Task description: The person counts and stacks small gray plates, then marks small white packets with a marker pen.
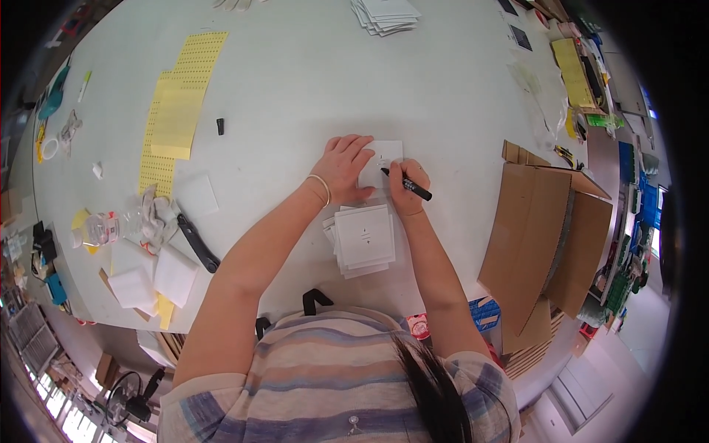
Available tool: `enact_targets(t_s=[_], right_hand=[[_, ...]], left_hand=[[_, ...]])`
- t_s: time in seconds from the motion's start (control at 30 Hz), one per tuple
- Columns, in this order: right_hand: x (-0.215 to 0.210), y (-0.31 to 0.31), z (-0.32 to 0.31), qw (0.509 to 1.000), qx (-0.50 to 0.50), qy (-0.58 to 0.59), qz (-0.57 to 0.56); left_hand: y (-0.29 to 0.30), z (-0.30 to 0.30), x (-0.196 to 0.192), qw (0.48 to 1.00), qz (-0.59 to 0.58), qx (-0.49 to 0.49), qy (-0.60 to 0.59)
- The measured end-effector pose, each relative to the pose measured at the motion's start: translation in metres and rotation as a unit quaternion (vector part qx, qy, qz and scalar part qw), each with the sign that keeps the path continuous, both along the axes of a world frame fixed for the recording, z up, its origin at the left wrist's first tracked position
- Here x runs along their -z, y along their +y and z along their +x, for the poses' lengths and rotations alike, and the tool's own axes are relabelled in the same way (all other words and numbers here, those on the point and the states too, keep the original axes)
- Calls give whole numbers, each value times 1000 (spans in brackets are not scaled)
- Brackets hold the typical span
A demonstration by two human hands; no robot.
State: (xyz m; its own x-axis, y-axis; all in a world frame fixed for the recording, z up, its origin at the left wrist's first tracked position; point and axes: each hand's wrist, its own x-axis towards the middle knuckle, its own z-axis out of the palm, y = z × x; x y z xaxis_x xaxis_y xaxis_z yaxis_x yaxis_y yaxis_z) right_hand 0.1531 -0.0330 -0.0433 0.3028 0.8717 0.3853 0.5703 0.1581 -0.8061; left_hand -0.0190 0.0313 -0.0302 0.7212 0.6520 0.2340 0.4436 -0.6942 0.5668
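Marking a white card on the bench.
I judge the card light, thin and bendable: left hand lies flat pinning it; right hand pinches black marker mid-barrel.

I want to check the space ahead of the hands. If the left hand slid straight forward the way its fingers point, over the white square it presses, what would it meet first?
The left hand points up and a little right across the small white square. Beyond the square's far edge the white table looks bare for a long way; the stack of white sheets lies roughly in that line, probably first.

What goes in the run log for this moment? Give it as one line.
left hand pressing white square card flat | right hand holding black marker, tip on card | stack of white cards just below | white table
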Motion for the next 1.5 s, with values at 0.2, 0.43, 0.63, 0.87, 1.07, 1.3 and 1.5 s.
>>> enact_targets(t_s=[0.2,0.43,0.63,0.87,1.07,1.3,1.5], right_hand=[[10,-8,7,996,-3,83,-21],[-5,1,16,905,144,400,18],[-11,7,12,938,65,335,-70],[11,17,7,987,0,143,-80],[4,20,-1,997,-12,73,-31],[-2,22,-5,999,-25,29,-10],[7,10,2,999,-16,42,-18]], left_hand=[[2,1,2,1000,2,3,-4],[9,-12,-6,997,-10,19,-74],[-45,-45,-57,991,-64,106,-48],[-41,-30,-50,997,-62,42,-10],[-7,-7,-13,997,-59,-15,41],[-8,-6,-7,996,-40,-13,73],[-7,-7,-5,998,-34,-15,51]])
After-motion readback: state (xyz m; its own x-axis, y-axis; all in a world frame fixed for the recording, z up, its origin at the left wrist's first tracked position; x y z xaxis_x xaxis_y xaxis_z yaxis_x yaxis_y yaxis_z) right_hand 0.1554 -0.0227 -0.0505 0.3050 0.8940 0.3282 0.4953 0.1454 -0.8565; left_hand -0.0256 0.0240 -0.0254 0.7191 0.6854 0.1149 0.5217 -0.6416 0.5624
